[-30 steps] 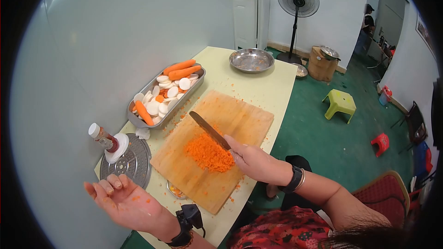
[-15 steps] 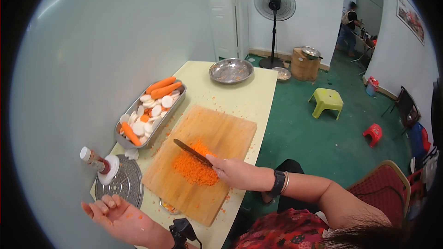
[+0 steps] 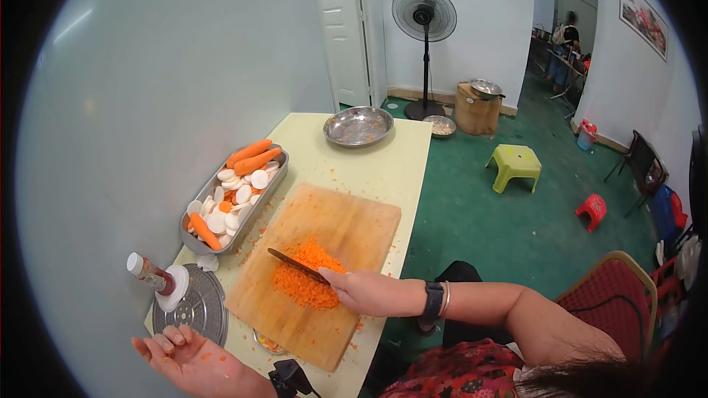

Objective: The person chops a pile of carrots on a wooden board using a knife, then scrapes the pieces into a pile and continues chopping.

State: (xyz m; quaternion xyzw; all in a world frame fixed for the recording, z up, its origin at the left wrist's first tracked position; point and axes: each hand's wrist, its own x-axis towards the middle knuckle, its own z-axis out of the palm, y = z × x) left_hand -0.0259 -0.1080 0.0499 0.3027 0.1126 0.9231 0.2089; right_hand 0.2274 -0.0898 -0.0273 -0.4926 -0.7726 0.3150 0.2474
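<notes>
My right hand grips a knife by its handle, the blade lying over a pile of finely chopped carrot. Beneath them is a wooden cutting board. My left hand is raised, palm up with the fingers loosely curled and apart, off the table's left side. Bits of carrot stick to its palm, and it holds nothing. Beyond the board's left edge stands a grey metal tray of white root slices with whole carrots on top.
A steel bowl sits at the table's far end. Near my left hand are a small jar and a round perforated metal plate. A green stool, a standing fan and a red chair occupy the floor. One person stands beyond the doorway.
The view has shifted slightly, so the table scene appears a little lower and further left. The knife stays over the chopped carrot, and my left hand remains raised.
</notes>
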